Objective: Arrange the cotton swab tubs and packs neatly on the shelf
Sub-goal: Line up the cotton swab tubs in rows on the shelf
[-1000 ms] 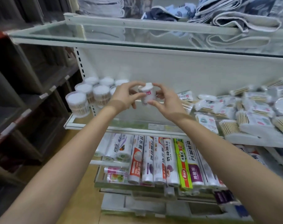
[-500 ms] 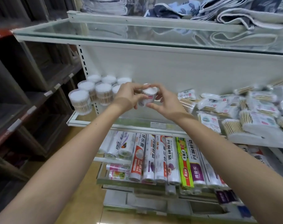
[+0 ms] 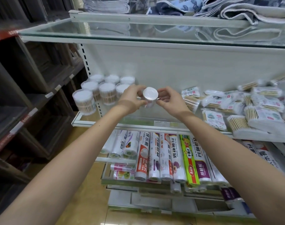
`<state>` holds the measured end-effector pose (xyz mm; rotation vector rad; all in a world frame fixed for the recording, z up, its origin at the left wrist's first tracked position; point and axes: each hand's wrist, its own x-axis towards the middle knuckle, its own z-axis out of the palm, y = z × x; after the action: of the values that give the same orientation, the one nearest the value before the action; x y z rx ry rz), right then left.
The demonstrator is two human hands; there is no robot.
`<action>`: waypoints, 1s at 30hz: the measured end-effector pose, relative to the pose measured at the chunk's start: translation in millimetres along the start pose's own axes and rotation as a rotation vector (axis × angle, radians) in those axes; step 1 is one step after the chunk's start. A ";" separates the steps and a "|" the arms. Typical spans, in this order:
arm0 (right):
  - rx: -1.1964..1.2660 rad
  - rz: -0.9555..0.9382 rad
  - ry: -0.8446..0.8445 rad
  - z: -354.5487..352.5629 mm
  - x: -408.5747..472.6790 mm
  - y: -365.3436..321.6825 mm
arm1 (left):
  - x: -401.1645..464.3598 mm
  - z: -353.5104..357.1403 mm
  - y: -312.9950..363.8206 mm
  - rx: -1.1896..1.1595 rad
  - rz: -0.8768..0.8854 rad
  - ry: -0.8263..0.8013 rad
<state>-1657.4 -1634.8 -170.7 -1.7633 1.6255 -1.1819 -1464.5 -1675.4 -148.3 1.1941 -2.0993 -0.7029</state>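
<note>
tub (image 3: 150, 94) upright, pinched by left hand (image 3: 131, 98) and right hand (image 3: 169, 100) | tub group (image 3: 104, 90) lies left, nearer left hand | shelf (image 3: 122, 123) below

Held tub (image 3: 149, 96): clear glossy plastic, smooth white lid.
Standing tubs (image 3: 96, 93): clear plastic (pale wooden sticks show through).
Swab packs (image 3: 258, 114): thin crinkled film, shiny.
Upper shelf (image 3: 138, 32): glass, reflective.
Back panel (image 3: 171, 65): painted metal, matt white.
Towels (image 3: 245, 12): soft cloth.
Wrap rolls (image 3: 171, 156): glossy printed sleeves.
</note>
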 end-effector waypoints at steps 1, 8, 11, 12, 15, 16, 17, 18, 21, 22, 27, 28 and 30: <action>-0.018 -0.005 0.007 -1.4 1.9 0.1 | 1.4 -0.9 -1.6 0.020 -0.008 -0.021; -0.020 -0.025 -0.097 -7.2 5.4 -1.7 | 5.5 7.3 -5.3 -0.095 -0.128 -0.063; 0.046 -0.002 -0.078 -13.8 6.3 -2.9 | 5.4 9.4 -0.9 -0.198 -0.121 -0.056; 0.074 0.004 -0.074 -15.8 6.6 -3.3 | 4.0 9.5 1.4 -0.235 -0.105 -0.067; 0.148 0.031 -0.038 -17.3 5.8 -7.9 | 0.2 9.9 6.6 -0.295 -0.056 -0.084; 0.177 0.041 -0.019 -17.1 5.1 -10.8 | -1.1 9.6 8.7 -0.313 -0.049 -0.087; 0.201 0.049 -0.004 -17.2 4.5 -14.0 | -3.0 9.1 11.2 -0.325 -0.044 -0.097; 0.216 0.058 0.006 -17.3 3.9 -16.7 | -5.1 8.1 13.7 -0.327 -0.043 -0.114; 0.232 0.078 0.015 -17.5 4.0 -21.6 | -12.6 4.3 21.2 -0.287 -0.045 -0.158; 0.239 0.080 0.019 -17.2 3.6 -23.0 | -13.9 3.6 22.5 -0.266 -0.041 -0.154; 0.249 0.058 0.031 -15.0 -1.1 -26.6 | -15.4 3.6 24.0 -0.181 0.025 -0.060; 0.258 0.054 0.020 -15.2 -2.4 -26.5 | -16.4 2.4 24.4 -0.157 0.035 -0.045; 0.281 0.043 -0.009 -16.4 -4.6 -25.5 | -17.2 0.5 23.7 -0.118 0.057 -0.009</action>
<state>-1656.3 -1622.0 -142.8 -1.5471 1.4058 -1.3083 -1471.0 -1649.5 -136.3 1.0651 -2.0602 -0.7950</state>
